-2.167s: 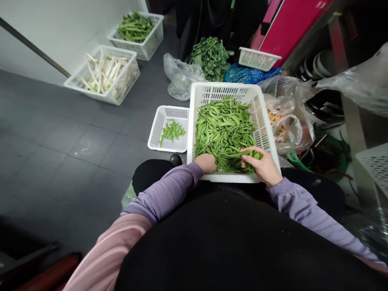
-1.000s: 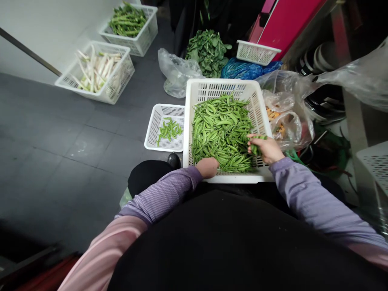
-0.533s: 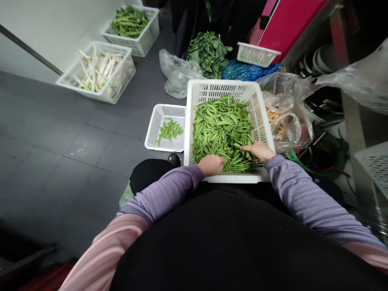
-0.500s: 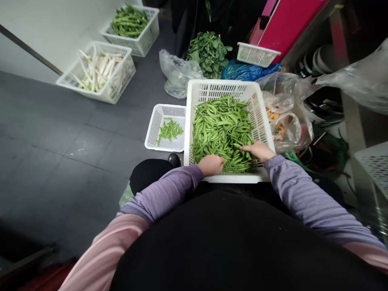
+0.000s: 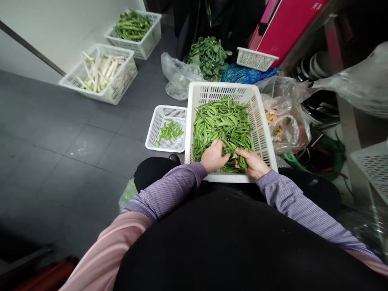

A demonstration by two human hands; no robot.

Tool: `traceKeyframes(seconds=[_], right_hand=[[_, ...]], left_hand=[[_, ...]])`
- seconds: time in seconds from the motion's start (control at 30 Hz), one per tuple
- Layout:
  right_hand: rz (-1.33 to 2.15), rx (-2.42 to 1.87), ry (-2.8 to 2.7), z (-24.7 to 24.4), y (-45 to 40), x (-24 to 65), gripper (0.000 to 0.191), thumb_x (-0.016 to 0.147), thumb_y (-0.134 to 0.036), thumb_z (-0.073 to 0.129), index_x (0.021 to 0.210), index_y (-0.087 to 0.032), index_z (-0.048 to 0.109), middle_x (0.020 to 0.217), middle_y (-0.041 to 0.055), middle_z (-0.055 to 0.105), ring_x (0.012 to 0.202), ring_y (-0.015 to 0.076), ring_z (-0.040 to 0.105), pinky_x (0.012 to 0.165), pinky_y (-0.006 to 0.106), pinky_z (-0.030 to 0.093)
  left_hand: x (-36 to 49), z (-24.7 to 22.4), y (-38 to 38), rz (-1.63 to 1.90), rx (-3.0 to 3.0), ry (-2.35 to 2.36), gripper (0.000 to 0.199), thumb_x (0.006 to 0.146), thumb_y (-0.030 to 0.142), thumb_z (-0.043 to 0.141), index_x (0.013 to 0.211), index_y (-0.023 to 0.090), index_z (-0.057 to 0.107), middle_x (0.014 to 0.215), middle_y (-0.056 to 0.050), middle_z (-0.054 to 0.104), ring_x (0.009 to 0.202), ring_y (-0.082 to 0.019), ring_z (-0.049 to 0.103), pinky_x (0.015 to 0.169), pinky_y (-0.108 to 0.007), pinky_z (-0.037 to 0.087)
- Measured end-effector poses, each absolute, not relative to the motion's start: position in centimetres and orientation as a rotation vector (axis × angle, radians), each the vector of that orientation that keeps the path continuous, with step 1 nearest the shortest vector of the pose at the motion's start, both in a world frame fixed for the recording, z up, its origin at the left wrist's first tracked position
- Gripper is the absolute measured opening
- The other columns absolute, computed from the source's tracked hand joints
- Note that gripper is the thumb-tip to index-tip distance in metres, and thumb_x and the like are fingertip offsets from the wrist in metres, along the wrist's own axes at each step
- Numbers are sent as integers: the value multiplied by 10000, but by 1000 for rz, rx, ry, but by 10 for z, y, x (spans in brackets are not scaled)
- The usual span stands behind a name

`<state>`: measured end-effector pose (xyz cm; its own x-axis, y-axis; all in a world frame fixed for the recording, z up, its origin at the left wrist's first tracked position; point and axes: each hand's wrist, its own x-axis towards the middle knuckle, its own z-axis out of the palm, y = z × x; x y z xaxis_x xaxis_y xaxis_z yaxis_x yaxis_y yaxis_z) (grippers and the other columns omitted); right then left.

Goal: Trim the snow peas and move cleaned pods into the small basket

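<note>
Pea pods (image 5: pixel 222 121) lie in two baskets: only a small group is in the small white plastic basket (image 5: pixel 153 131), and the big heap is in the large white plastic basket (image 5: pixel 224 87). The left hand (image 5: pixel 214 156) has its fingers curled into the heap, but I cannot tell if they grip. The right hand (image 5: pixel 253 163) closes its fingers around some pods.

- The left hand (image 5: pixel 214 157) has been moved forward from the near rim of the white plastic basket (image 5: pixel 260 121), and now lies over the snow pea pods (image 5: pixel 222 125) with its fingers spread.
- The right hand (image 5: pixel 252 163) has been drawn inward from the basket's right side, to just beside the left hand.
- Some pods are now gathered between both hands.
</note>
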<state>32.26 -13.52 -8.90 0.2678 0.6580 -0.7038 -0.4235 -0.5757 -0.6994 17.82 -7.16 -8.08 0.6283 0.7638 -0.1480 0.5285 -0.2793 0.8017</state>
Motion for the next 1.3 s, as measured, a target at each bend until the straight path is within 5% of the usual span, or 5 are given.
traceKeyframes(seconds=[0.17,0.37,0.5,1.0,1.3], right_hand=[[1533,-1588,-238,-84,-140,308,216,598,-249,721,667,-170,533,484,-42,537,400,89,499,375,202,433],[1432,-1632,-456,-83,-143,293,262,549,-295,743,580,-162,519,448,-40,512,386,81,463,366,200,392],[1395,-1690,-439,-85,-138,298,242,574,-288,726,582,-163,519,455,-40,509,390,81,465,361,198,391],[1735,-1580,-268,-82,-143,309,188,663,-244,668,597,-167,510,472,-13,531,410,94,481,379,202,402],[1881,-1438,-230,-68,-163,333,184,589,-264,693,618,-135,566,581,2,562,431,68,442,405,209,356]], left_hand=[[180,-78,-70,331,1464,853,252,835,271,474,1037,131,531,914,-26,589,467,-18,413,482,-177,431],[179,-92,-70,404,1725,825,157,795,252,515,845,141,614,818,2,590,672,-79,511,671,-202,456],[177,-94,-68,455,1932,931,224,805,267,516,983,157,597,966,-50,577,808,-120,549,764,-239,453],[171,-76,-83,-57,2598,496,269,844,280,389,811,140,617,844,-81,647,761,-187,604,666,-274,448],[156,-78,-54,-140,2365,1333,289,831,271,377,838,148,638,820,-99,657,799,-208,619,714,-289,463]])
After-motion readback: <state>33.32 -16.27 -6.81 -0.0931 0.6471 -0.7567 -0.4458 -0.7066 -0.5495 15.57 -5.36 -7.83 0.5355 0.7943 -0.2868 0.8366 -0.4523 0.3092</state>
